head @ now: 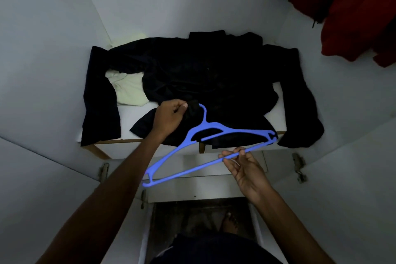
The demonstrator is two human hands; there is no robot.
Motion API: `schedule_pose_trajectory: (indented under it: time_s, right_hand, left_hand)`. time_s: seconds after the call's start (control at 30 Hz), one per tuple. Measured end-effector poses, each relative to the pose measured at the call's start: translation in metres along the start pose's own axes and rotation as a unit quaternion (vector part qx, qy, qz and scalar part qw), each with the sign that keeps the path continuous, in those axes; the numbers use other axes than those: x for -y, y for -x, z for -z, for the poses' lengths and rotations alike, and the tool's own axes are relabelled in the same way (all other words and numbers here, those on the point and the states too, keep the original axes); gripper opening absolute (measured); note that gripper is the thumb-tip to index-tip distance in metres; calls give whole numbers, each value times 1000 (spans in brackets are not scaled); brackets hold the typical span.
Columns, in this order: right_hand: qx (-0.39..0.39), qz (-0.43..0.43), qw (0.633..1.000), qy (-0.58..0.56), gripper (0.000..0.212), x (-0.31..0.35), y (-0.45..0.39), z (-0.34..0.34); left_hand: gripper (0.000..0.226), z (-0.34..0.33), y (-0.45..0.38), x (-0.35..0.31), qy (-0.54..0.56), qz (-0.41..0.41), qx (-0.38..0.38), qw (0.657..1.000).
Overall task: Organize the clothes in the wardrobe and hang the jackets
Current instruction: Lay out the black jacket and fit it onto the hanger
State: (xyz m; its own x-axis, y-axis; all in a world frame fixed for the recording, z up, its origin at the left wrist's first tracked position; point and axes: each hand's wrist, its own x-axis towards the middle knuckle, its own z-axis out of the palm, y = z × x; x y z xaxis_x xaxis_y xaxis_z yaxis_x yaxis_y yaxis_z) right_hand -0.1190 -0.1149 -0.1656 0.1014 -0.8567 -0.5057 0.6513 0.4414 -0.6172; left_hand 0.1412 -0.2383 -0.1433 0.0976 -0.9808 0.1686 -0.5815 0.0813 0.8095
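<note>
Step in hand: fitting hanger (211, 133) into black jacket (192, 75), which lay spread on the shelf (137, 122). My left hand (171, 117) pinched its collar; right hand (242, 167) pinched the hanger's bar. Next, I judged: slide one arm into a shoulder.

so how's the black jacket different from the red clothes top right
The black jacket lies spread flat on the shelf, sleeves drooping over its edges; the red clothes hang upright. The left hand pinches the black jacket's fabric; nothing touches the red clothes. Both are inside the wardrobe.
</note>
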Motion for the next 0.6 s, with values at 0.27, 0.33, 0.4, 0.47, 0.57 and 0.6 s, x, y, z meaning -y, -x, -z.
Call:
schedule_pose_trajectory:
  time_s: [0.27, 0.33, 0.4, 0.47, 0.57, 0.6]
  right_hand:
    - [-14, 33, 999, -13, 28, -19, 11, -4]
    - [-14, 43, 999, -21, 27, -25, 16, -1]
    - [-9, 46, 999, -25, 26, -30, 22, 3]
    - [-4, 47, 999, -19, 26, -32, 26, 9]
    - [-12, 53, 998, -33, 24, -49, 41, 18]
    - [-18, 56, 997, -43, 23, -51, 43, 19]
  left_hand:
    - [23, -14, 3, 12, 30, 112, 7, 993]
    - [29, -14, 0, 14, 45, 140, 15, 989]
    - [32, -13, -2, 14, 57, 154, 28, 986]
    - [25, -12, -6, 8, 74, 163, 35, 983]
    - [21, -13, 0, 7, 70, 169, 55, 982]
    - [22, -16, 0, 7, 58, 159, 56, 984]
